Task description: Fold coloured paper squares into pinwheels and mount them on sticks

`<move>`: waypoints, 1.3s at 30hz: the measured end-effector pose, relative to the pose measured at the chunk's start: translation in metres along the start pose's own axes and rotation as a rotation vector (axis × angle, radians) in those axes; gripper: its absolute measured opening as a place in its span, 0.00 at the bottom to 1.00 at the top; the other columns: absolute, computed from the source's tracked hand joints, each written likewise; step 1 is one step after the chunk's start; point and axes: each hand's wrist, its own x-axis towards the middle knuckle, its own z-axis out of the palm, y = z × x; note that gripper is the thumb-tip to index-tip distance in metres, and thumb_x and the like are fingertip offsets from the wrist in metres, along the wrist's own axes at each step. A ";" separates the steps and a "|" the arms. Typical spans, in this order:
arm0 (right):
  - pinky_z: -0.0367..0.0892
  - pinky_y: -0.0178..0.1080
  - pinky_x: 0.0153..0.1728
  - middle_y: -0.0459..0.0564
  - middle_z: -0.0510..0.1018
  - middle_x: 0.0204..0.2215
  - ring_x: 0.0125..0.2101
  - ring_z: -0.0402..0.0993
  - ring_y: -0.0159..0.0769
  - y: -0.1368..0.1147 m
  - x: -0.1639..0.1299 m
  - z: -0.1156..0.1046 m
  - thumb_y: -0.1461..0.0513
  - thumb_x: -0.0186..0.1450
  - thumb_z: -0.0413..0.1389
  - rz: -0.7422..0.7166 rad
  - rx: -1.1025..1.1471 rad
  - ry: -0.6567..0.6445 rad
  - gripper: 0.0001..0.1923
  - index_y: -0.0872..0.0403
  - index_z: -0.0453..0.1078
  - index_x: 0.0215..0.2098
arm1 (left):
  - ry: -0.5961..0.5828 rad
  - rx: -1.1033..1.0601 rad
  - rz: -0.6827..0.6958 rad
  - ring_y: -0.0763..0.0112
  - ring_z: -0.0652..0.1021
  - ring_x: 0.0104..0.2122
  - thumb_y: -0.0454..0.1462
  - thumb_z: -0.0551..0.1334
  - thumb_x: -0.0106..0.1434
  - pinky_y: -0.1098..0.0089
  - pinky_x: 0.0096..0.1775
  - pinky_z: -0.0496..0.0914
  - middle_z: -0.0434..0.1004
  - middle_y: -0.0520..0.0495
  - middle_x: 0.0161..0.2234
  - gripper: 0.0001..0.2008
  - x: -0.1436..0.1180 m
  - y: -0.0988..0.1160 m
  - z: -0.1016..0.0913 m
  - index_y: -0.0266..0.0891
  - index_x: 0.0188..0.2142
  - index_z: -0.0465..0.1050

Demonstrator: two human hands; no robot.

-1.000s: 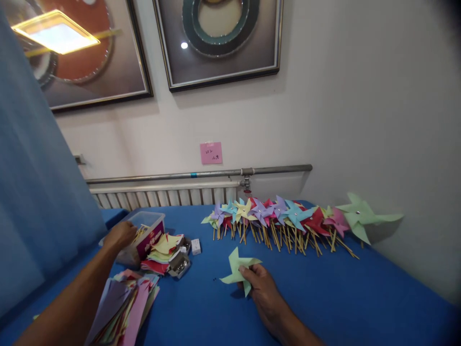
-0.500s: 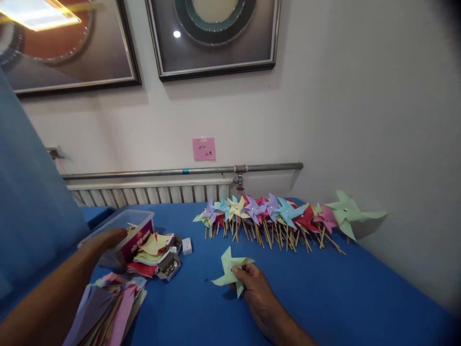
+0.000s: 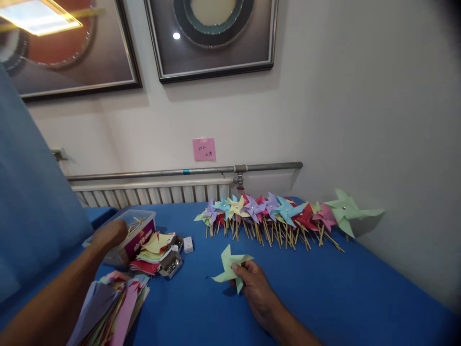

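In my right hand [image 3: 252, 283] is a pale green paper pinwheel [image 3: 227, 265], pinched near its centre between thumb and fingers; no stick shows on it. My left hand [image 3: 113, 234] reaches over the side of a clear plastic tub [image 3: 146, 218] with a purple label. Thin wooden sticks [image 3: 135, 225] lie inside the tub by its fingertips. The fingers of that hand are mostly hidden, so I cannot see whether they hold anything.
Finished pinwheels on sticks [image 3: 254, 209] lie in a row at the back. Beside the tub are cut papers [image 3: 154, 244], an open box of metal pins [image 3: 171, 264] and a small white box [image 3: 188, 245]. Coloured paper stacks [image 3: 108, 307] lie front left on the blue-covered table [image 3: 194, 312].
My left hand has shifted slightly right and up at the tub, and more sticks show beside it. My right hand keeps the green pinwheel in nearly the same spot.
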 end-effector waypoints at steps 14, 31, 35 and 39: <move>0.66 0.35 0.28 0.44 0.78 0.24 0.24 0.71 0.32 -0.003 -0.002 0.000 0.51 0.48 0.73 0.015 0.021 -0.023 0.20 0.55 0.75 0.30 | 0.189 -0.248 0.194 0.60 0.78 0.33 0.37 0.51 0.67 0.64 0.36 0.66 0.81 0.44 0.33 0.14 -0.121 0.138 0.020 0.43 0.44 0.74; 0.67 0.35 0.28 0.44 0.79 0.25 0.25 0.72 0.32 -0.007 -0.002 0.000 0.55 0.46 0.74 0.079 0.050 -0.008 0.20 0.54 0.74 0.29 | -0.225 -0.654 0.233 0.68 0.72 0.26 0.39 0.52 0.69 0.71 0.31 0.57 0.70 0.53 0.23 0.13 -0.176 0.165 0.109 0.42 0.28 0.66; 0.69 0.36 0.32 0.45 0.80 0.28 0.29 0.74 0.33 -0.008 -0.002 0.000 0.56 0.46 0.74 0.088 0.049 -0.007 0.19 0.55 0.74 0.30 | -0.208 -0.645 0.205 0.69 0.72 0.26 0.37 0.53 0.68 0.71 0.31 0.56 0.71 0.54 0.23 0.11 -0.178 0.167 0.107 0.41 0.29 0.69; 0.70 0.36 0.33 0.46 0.81 0.29 0.31 0.75 0.35 -0.008 -0.002 0.000 0.55 0.45 0.75 0.094 0.050 0.015 0.21 0.55 0.75 0.32 | -0.203 -0.613 0.188 0.71 0.73 0.27 0.36 0.55 0.68 0.72 0.32 0.56 0.72 0.54 0.23 0.10 -0.178 0.167 0.102 0.41 0.31 0.71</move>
